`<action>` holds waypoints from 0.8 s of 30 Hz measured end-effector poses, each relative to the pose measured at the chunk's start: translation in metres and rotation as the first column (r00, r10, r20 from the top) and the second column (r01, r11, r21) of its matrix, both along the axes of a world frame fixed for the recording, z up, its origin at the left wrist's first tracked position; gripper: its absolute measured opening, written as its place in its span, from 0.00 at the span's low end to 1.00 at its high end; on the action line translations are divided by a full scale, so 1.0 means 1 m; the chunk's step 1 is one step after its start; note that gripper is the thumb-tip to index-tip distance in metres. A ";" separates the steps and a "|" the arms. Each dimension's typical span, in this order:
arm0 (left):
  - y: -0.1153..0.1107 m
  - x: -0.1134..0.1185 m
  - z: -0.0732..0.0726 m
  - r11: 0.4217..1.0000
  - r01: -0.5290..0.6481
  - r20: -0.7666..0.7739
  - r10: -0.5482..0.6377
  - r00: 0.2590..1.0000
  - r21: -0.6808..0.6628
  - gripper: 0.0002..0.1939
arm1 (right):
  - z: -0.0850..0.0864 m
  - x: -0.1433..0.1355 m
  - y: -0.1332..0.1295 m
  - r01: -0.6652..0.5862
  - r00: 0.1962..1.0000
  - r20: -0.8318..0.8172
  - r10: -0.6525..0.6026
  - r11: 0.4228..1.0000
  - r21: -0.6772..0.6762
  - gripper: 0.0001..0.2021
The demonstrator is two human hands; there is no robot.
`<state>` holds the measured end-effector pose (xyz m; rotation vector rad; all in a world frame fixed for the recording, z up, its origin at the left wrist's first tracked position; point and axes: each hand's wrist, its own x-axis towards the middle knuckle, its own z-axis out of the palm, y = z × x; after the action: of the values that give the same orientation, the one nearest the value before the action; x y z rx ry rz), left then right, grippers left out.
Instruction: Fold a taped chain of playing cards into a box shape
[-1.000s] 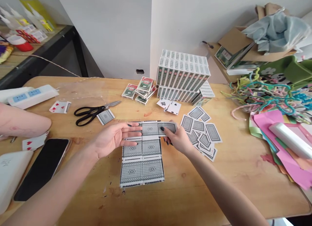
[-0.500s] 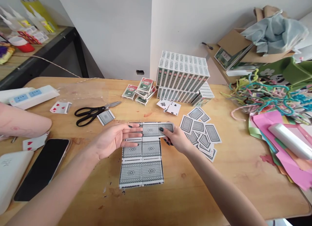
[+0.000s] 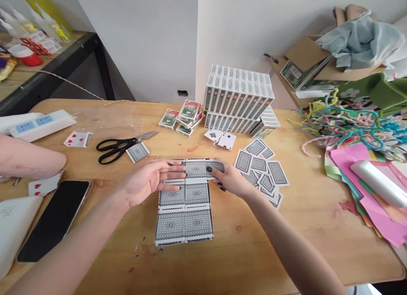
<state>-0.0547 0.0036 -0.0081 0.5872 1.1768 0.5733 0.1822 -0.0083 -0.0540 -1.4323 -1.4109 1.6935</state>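
Note:
A block faced with patterned card backs (image 3: 185, 216) lies on the table in front of me, in rows of two. Across its far row runs a playing card (image 3: 195, 168), back side up. My right hand (image 3: 227, 178) pinches that card's right end between thumb and fingers, and the end is bent a little. Flat on the block's far left part rests my left hand (image 3: 152, 180), fingers stretched out and spread, the tips touching the cards. Loose playing cards (image 3: 258, 165) lie face down right of my right hand.
Black-handled scissors (image 3: 119, 147) and a cut card piece (image 3: 137, 152) lie behind my left hand. Boxed card decks (image 3: 238, 96) stand stacked at the back. A phone (image 3: 54, 221) lies left; yarn (image 3: 346, 125) and coloured paper (image 3: 356, 172) lie right. Another person's arm (image 3: 32, 157) reaches in from the left.
My right hand has shifted slightly left, and the card's right end now bends more. My left hand stays spread in the same place on the block.

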 end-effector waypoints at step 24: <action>-0.002 0.000 0.004 0.999 -0.002 0.033 0.003 0.999 -0.034 0.13 | 0.008 0.000 -0.014 0.176 0.964 -0.152 -0.217 0.953 -0.245 0.15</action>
<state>-0.0552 0.0018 -0.0045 0.5459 1.1539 0.5621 0.1824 -0.0220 -0.0464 -1.4470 -0.9672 1.8473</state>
